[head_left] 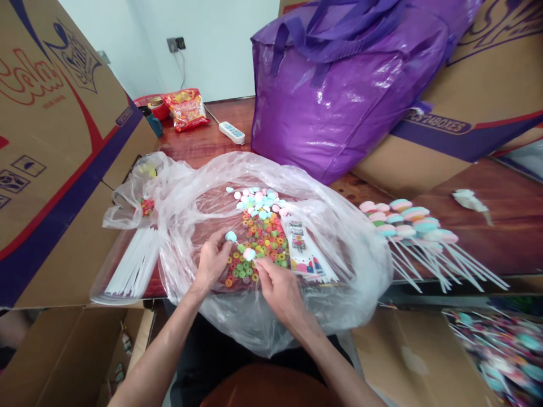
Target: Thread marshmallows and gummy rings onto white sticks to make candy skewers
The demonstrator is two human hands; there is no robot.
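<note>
My left hand point(215, 255) pinches a pale blue marshmallow point(231, 236) between thumb and fingertips. Close beside it, my right hand point(280, 285) is closed on a white stick, mostly hidden by the fingers, that bears a pink, white and blue marshmallow point(249, 254). A green candy ring point(241, 248) shows just past its tip; I cannot tell if it is on the stick. Beneath both hands, colourful candy rings point(266, 233) are spread over a clear plastic bag point(203, 195). Loose pastel marshmallows point(258, 198) lie behind them. A printed packet point(300, 240) holds white sticks.
White sticks point(134, 263) fill a clear tray at left. Finished marshmallow skewers point(407, 220) are stacked at right. Behind stands a purple bag point(339, 96); cartons point(55, 141) flank the table. An open box of wrapped sweets point(504, 356) sits low at right.
</note>
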